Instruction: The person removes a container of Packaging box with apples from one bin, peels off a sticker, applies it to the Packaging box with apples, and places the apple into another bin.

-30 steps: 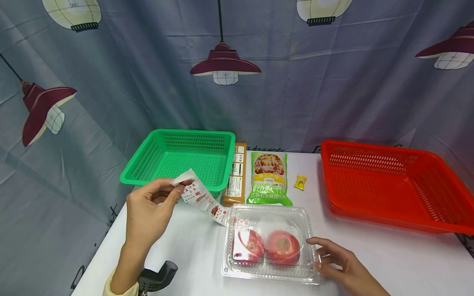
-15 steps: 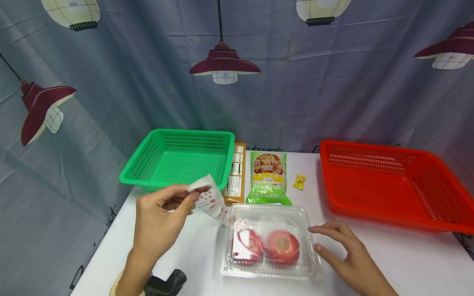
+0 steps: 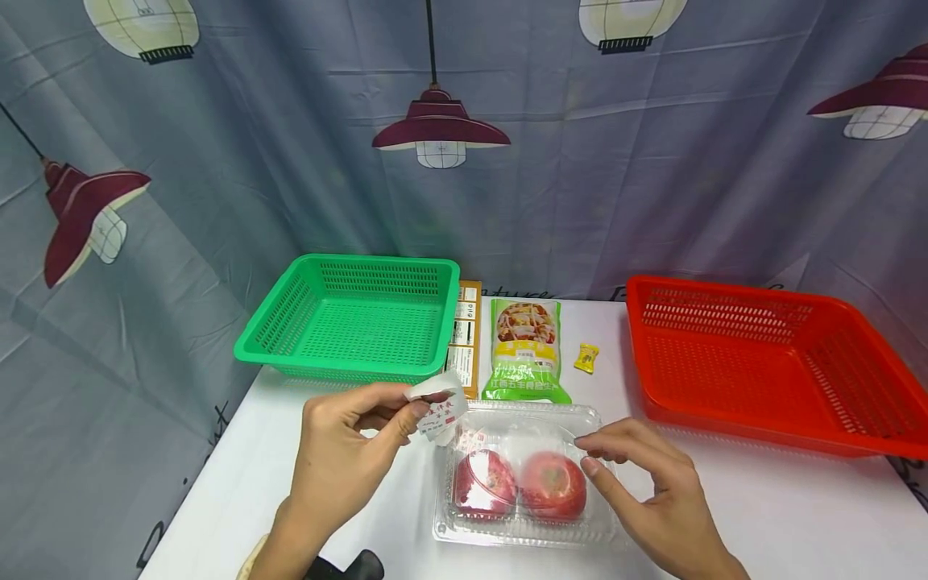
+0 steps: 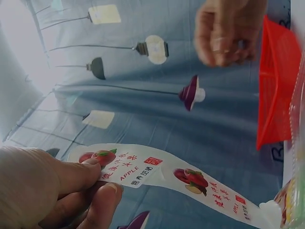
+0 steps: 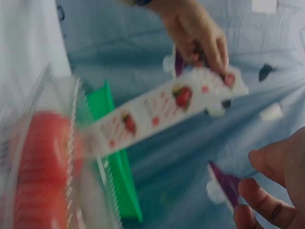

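My left hand (image 3: 348, 463) pinches the end of a white strip of apple stickers (image 4: 190, 179) between thumb and fingers. In the right wrist view the sticker strip (image 5: 159, 107) runs down from that hand to the clear plastic clamshell box (image 3: 464, 532), its far end overlapping the lid. Two red apples (image 3: 553, 486) sit inside the closed box on the white table. Over the box's right side hovers my right hand (image 3: 652, 483), thumb and index finger apart, nothing between them. The left wrist view shows the right hand (image 4: 228, 36) blurred.
Behind the box lie a green food bag (image 3: 527, 354), a brown carton (image 3: 464, 338) and a small yellow packet (image 3: 586, 358). A green basket (image 3: 428, 370) stands at the back left, a red basket (image 3: 761, 431) at the right. A printed curtain (image 3: 536, 201) hangs behind.
The left hand has moved right and toward the box with the sticker strip, whose held end now curls over. The right hand has left the box's right edge and moved left over it.
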The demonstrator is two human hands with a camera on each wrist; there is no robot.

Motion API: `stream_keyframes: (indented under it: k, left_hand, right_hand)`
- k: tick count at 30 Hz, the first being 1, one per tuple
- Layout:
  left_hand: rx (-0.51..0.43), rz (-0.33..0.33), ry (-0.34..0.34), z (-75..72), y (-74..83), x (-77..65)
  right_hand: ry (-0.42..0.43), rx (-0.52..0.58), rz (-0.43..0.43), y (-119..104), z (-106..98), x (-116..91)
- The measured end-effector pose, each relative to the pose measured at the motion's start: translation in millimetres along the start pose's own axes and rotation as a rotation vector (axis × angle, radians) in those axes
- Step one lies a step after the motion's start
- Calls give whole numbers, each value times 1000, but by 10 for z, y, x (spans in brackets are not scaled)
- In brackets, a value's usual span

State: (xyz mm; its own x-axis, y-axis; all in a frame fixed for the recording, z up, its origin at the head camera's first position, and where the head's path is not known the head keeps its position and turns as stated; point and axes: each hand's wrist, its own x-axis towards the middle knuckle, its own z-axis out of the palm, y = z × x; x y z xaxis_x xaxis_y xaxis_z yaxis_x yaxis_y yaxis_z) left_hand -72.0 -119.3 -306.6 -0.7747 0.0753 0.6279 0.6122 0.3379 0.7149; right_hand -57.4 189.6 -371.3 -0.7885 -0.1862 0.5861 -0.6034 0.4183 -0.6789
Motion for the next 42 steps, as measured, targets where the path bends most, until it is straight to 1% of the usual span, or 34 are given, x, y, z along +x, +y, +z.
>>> stream_keyframes:
  k: [3,5,7,10,12,17,20,28,37,42]
  left_hand:
    - [-13,18,-16,55,8,-25]
    - [-28,31,-32,93,14,-43]
    - [-38,46,-44,129,21,-62]
    - [-62,56,-70,177,31,-90]
    - [-75,62,-82,203,37,-106]
    - [-97,73,-102,254,43,-132]
    - [-105,80,-115,273,45,-147]
    - [-114,77,-160,320,66,-189]
    - [-129,113,-183,365,61,-204]
    - [-163,80,-190,359,69,-213]
  right_hand:
    - [11,112,-103,-77,72,53]
    - [-3,182,-123,-132,114,81]
    - [-21,228,-130,-191,155,114]
    - [-41,245,-123,-284,201,166]
    - [-36,246,-151,-330,230,217]
    - [13,307,-298,-390,308,353]
    - [26,326,-345,-419,338,407]
    - [16,249,-307,-472,353,436]
    - [9,223,-288,-405,373,420]
    - [4,230,-284,-393,382,408]
